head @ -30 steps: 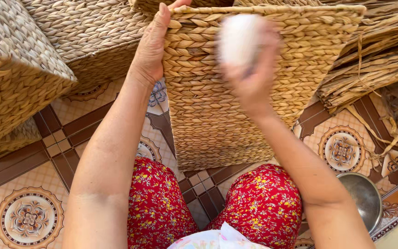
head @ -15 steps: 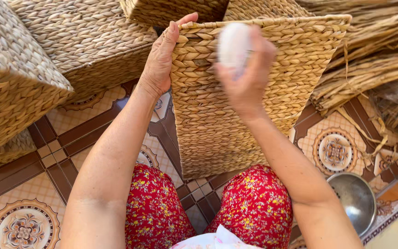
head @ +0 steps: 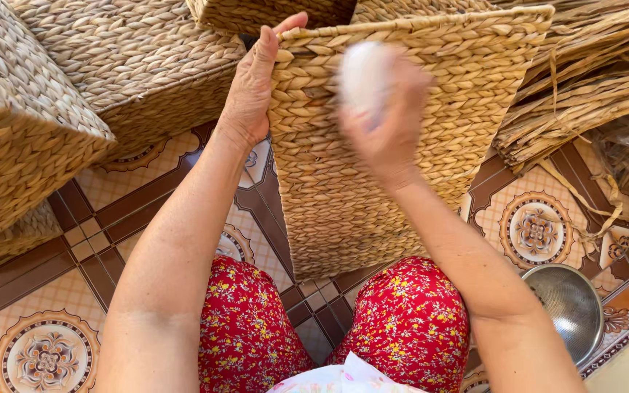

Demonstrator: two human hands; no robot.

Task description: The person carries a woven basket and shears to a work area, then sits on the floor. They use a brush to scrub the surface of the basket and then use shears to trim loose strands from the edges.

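Head view: the left hand [head: 252, 87] grips the woven basket's [head: 373, 196] top corner; the right hand [head: 387, 120] presses a blurred white object [head: 364, 73] against its side, fingers hidden.

Left hand [head: 252, 87] gripping woven basket [head: 373, 182] edge, right hand [head: 387, 120] around blurred white object [head: 364, 73] against its side.

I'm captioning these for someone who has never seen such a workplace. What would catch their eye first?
First the tall woven basket at centre, its upper left edge gripped by the left hand while the right hand presses a blurred white object to its face. Next come more woven baskets stacked at left, the red floral trousers below, and a metal bowl on the patterned tile floor at lower right.
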